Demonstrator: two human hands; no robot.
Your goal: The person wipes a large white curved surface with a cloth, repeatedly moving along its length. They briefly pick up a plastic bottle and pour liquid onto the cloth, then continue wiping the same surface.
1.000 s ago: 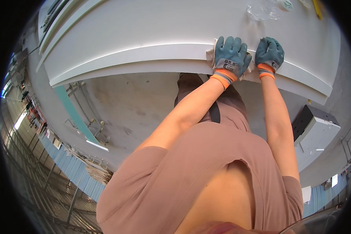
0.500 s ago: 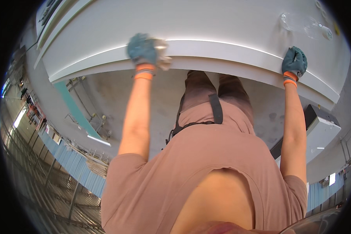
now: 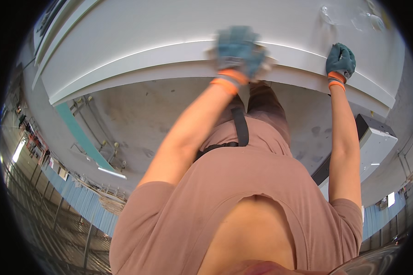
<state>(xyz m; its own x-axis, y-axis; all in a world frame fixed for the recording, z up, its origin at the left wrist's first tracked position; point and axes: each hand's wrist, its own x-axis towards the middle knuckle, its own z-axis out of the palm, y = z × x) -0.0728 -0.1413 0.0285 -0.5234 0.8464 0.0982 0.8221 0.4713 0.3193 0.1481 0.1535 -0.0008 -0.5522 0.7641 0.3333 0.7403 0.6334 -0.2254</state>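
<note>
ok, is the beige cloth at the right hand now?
No, the beige cloth shows at both sides of the gloved left hand, well apart from the curled right hand.

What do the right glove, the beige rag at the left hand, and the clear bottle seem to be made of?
Right glove: probably knit fabric under a matte blue-green rubbery coating; the orange cuff looks uncoated.
Rag: likely soft fabric, judging by its limp, uneven edges, though motion blur hides any weave.
Bottle: probably glossy plastic; it is see-through with bright glints.
</note>
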